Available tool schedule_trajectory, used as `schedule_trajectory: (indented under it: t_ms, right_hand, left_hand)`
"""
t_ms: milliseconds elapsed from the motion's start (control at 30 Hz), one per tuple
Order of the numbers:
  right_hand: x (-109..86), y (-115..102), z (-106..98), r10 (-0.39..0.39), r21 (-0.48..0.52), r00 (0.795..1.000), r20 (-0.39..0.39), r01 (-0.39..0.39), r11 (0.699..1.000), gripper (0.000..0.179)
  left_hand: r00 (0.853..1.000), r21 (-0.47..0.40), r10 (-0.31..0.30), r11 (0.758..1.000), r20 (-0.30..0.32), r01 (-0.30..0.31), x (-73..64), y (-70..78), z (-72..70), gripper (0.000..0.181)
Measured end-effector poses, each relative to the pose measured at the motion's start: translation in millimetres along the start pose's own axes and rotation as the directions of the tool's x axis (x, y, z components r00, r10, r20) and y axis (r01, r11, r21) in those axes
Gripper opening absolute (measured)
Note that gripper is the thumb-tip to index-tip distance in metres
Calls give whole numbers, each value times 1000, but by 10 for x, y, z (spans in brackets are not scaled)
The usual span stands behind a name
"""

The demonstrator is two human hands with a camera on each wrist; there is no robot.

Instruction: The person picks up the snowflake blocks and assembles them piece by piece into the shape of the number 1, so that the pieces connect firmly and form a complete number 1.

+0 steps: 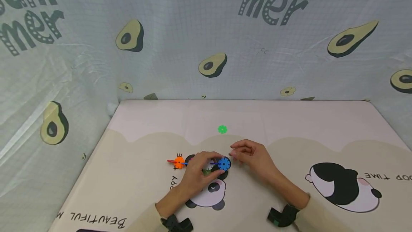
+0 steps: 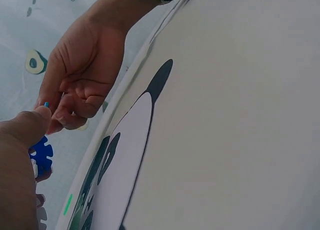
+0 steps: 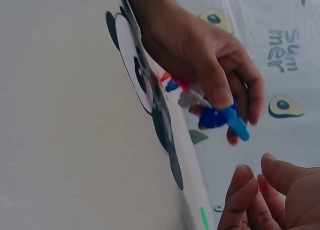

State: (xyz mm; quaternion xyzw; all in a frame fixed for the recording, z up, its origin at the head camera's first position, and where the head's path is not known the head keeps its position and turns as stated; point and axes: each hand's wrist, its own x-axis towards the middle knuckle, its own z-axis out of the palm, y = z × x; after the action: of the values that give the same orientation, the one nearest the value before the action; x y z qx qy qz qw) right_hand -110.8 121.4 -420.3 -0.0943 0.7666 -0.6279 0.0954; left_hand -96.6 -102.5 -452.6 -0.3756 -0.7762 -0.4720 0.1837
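Note:
My left hand [image 1: 197,171] grips a row of joined plastic snowflake discs above the printed panda. Its thumb and fingers pinch the blue disc [image 1: 224,164] at the right end. At the row's left end is an orange disc [image 1: 178,162]; white and pink pieces between are partly hidden by the hand. In the right wrist view a light blue disc [image 3: 237,124] stands edge-on at the end, against the dark blue one. My right hand [image 1: 254,156] hovers just right of the row, fingers loosely bent, thumb apart from them, nothing between.
A green disc [image 1: 222,129] lies flat on the table beyond the hands. The tablecloth [image 1: 257,117] carries printed animals and lettering. A printed avocado curtain [image 1: 180,28] hangs behind the table's back edge. Part of a dark object [image 1: 91,230] shows at the bottom left.

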Motion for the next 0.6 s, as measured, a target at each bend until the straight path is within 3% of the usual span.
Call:
schedule_trajectory:
  t_ms: [300,600]
  right_hand:
    - [236,21,-52,-34,-13,996,-80,33,999,34]
    - [487,21,-23,-123,-184,980,-154,94,978,27]
  left_hand:
    - [1000,6,14,1000,9,-14,5,1,-15,46]
    - [1000,-1,11,1000,17,-11,6,-11,-11,45]
